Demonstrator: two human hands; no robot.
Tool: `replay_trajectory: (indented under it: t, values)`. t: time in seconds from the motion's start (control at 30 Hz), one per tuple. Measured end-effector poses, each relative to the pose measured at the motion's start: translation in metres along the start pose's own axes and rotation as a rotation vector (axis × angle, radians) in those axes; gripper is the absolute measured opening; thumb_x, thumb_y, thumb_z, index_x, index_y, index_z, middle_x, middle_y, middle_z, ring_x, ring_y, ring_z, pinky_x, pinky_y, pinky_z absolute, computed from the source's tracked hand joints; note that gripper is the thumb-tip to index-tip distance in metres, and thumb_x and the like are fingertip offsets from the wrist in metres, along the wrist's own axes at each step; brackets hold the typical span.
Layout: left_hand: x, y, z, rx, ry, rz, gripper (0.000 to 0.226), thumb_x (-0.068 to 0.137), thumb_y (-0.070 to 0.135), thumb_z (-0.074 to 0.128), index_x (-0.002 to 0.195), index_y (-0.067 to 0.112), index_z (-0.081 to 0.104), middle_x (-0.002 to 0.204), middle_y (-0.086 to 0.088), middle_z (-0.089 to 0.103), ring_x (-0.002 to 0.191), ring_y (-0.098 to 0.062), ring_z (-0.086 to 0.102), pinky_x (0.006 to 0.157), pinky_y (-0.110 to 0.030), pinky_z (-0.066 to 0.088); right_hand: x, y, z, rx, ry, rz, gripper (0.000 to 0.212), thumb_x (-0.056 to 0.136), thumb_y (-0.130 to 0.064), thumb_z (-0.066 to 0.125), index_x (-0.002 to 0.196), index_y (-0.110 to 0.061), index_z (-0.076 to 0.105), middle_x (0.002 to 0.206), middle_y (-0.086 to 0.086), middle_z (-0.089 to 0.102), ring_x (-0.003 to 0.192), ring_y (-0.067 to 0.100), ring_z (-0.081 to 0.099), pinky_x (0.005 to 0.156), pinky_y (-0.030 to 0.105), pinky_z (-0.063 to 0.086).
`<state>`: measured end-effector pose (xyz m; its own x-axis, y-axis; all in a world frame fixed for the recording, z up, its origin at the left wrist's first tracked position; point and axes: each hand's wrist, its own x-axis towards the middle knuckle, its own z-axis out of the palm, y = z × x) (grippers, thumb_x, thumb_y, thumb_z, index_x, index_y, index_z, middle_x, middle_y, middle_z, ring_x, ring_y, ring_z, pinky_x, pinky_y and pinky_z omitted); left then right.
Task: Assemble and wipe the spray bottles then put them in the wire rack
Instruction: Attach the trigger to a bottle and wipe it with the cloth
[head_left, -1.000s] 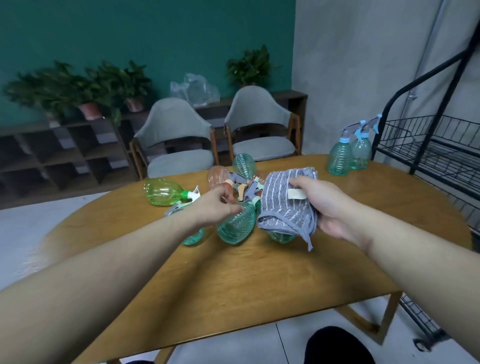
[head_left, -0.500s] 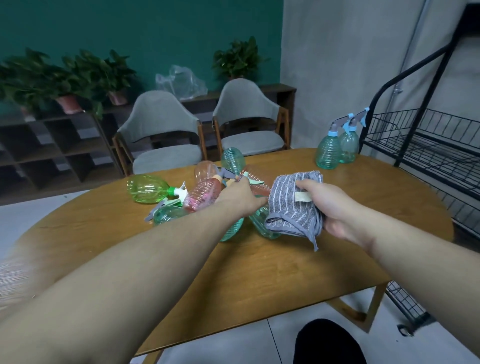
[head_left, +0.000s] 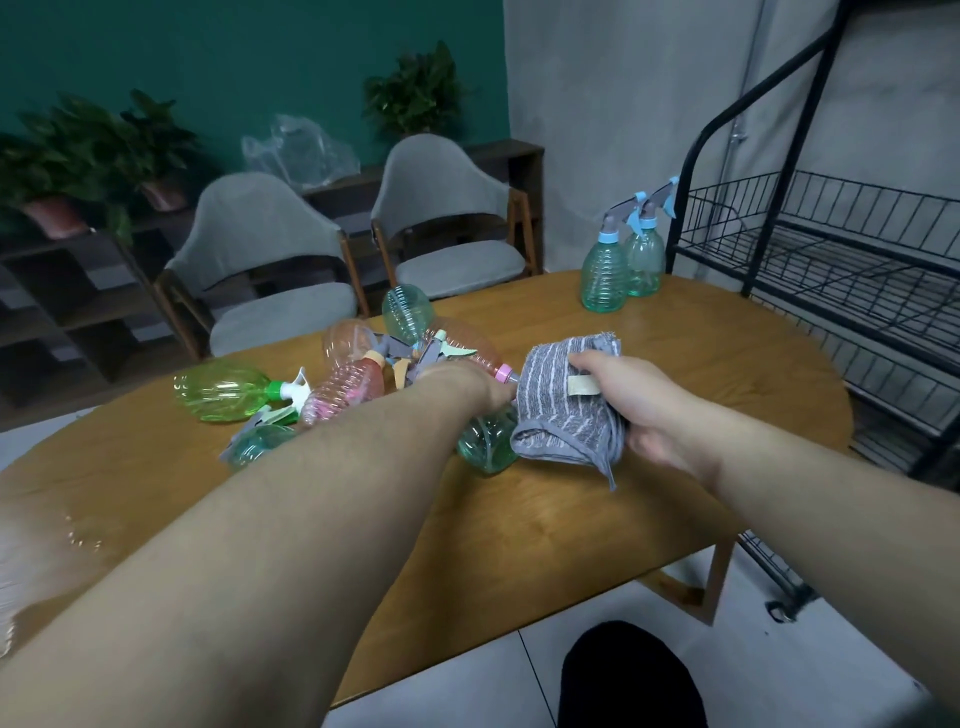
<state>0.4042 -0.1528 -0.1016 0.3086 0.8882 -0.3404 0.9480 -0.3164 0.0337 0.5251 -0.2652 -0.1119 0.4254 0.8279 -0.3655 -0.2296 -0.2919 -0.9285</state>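
Several unassembled spray bottles lie in a pile at the table's middle: a green bottle (head_left: 223, 392), pink bottles (head_left: 343, 392), teal ones (head_left: 408, 312) and loose spray heads (head_left: 400, 353). My left hand (head_left: 462, 384) reaches into the pile over a teal bottle (head_left: 483, 441), next to a pink-capped bottle neck (head_left: 503, 373). Its fingers are hidden behind the cloth. My right hand (head_left: 639, 400) grips a folded grey striped cloth (head_left: 561, 410) just right of the pile. Two assembled teal bottles (head_left: 605, 275) with blue sprayers stand upright at the table's far right. The black wire rack (head_left: 831, 270) stands beside them.
The round wooden table (head_left: 519, 519) has its near edge in front of me. Two grey chairs (head_left: 270, 270) stand behind it, with low shelves and potted plants (head_left: 104, 156) along the green wall. The rack's lower shelves run along the table's right side.
My left hand has slid right across the pile until it meets the cloth. A ribbed pink bottle now lies uncovered to its left. My right hand still holds the cloth.
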Motion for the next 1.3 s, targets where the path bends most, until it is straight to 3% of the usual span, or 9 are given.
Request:
replay_trajectory:
  t: [0.17, 0.27, 0.37, 0.43, 0.5, 0.63, 0.77, 0.9, 1.3]
  values:
    - [0.007, 0.001, 0.013, -0.288, -0.048, -0.042, 0.094, 0.089, 0.071, 0.058, 0.159, 0.017, 0.026, 0.154, -0.017, 0.040, 0.136, -0.037, 0.047, 0.110, -0.049, 0.047, -0.001, 0.004, -0.005, 0.000, 0.014, 0.011, 0.023, 0.097, -0.025, 0.059, 0.110, -0.007, 0.065, 0.092, 0.014, 0.077, 0.081, 0.027, 0.075, 0.073, 0.038, 0.061]
    - [0.008, -0.008, 0.024, -0.422, 0.028, -0.025, 0.093, 0.076, 0.068, 0.071, 0.152, 0.026, 0.037, 0.146, -0.014, 0.039, 0.122, -0.032, 0.055, 0.105, -0.045, 0.051, -0.005, 0.005, -0.007, 0.012, 0.021, 0.002, 0.023, 0.096, -0.024, 0.060, 0.111, -0.007, 0.065, 0.092, 0.014, 0.077, 0.084, 0.029, 0.075, 0.074, 0.039, 0.061]
    - [-0.001, -0.020, 0.031, -0.517, 0.073, 0.042, 0.074, 0.080, 0.047, 0.072, 0.144, 0.026, 0.039, 0.131, -0.013, 0.038, 0.088, -0.021, 0.064, 0.077, -0.033, 0.059, -0.010, 0.007, -0.008, 0.002, 0.028, -0.008, 0.022, 0.096, -0.022, 0.060, 0.110, -0.005, 0.064, 0.093, 0.015, 0.076, 0.080, 0.029, 0.074, 0.081, 0.044, 0.060]
    - [-0.012, -0.026, 0.034, -0.547, 0.089, 0.104, 0.073, 0.082, 0.042, 0.074, 0.142, 0.027, 0.037, 0.121, -0.011, 0.052, 0.067, -0.016, 0.060, 0.053, -0.026, 0.048, -0.014, 0.009, -0.008, -0.015, 0.033, -0.009, 0.020, 0.095, -0.020, 0.060, 0.108, -0.005, 0.063, 0.092, 0.014, 0.075, 0.076, 0.028, 0.072, 0.086, 0.049, 0.058]
    - [-0.024, -0.032, 0.039, -0.602, 0.107, 0.163, 0.069, 0.083, 0.035, 0.076, 0.140, 0.028, 0.037, 0.104, -0.007, 0.065, 0.059, -0.014, 0.056, 0.047, -0.026, 0.043, -0.019, 0.010, -0.006, -0.030, 0.035, -0.009, 0.019, 0.095, -0.018, 0.059, 0.107, -0.005, 0.063, 0.089, 0.014, 0.074, 0.073, 0.028, 0.071, 0.087, 0.049, 0.058]
    - [-0.047, -0.042, 0.049, -0.579, 0.180, 0.222, 0.067, 0.079, 0.034, 0.076, 0.135, 0.036, 0.040, 0.114, -0.010, 0.060, 0.083, -0.029, 0.068, 0.066, -0.037, 0.055, -0.028, 0.009, 0.000, -0.035, 0.040, -0.036, 0.014, 0.096, -0.017, 0.056, 0.103, -0.006, 0.062, 0.089, 0.014, 0.074, 0.074, 0.028, 0.071, 0.082, 0.045, 0.059]
    - [-0.066, -0.057, 0.059, -0.378, 0.263, 0.283, 0.067, 0.078, 0.043, 0.074, 0.135, 0.040, 0.040, 0.131, -0.010, 0.045, 0.113, -0.035, 0.055, 0.094, -0.048, 0.053, -0.035, 0.007, 0.005, -0.035, 0.028, -0.065, 0.012, 0.096, -0.015, 0.054, 0.101, -0.007, 0.061, 0.085, 0.013, 0.075, 0.073, 0.027, 0.073, 0.076, 0.042, 0.061]
    - [-0.083, -0.074, 0.069, -0.170, 0.314, 0.338, 0.066, 0.079, 0.048, 0.072, 0.135, 0.039, 0.040, 0.135, -0.010, 0.044, 0.121, -0.034, 0.048, 0.104, -0.051, 0.044, -0.041, 0.004, 0.008, -0.074, 0.033, -0.107, 0.009, 0.095, -0.013, 0.053, 0.090, -0.013, 0.060, 0.066, 0.003, 0.069, 0.052, 0.016, 0.067, 0.047, 0.025, 0.051]
    - [-0.093, -0.092, 0.086, -0.205, 0.375, 0.309, 0.054, 0.087, 0.059, 0.069, 0.132, 0.040, 0.045, 0.145, -0.009, 0.042, 0.135, -0.032, 0.043, 0.107, -0.051, 0.035, -0.047, -0.012, 0.044, -0.408, 0.043, -0.427, 0.029, 0.097, -0.020, 0.049, 0.068, -0.022, 0.050, 0.068, -0.003, 0.056, 0.064, 0.015, 0.052, 0.063, 0.029, 0.039]
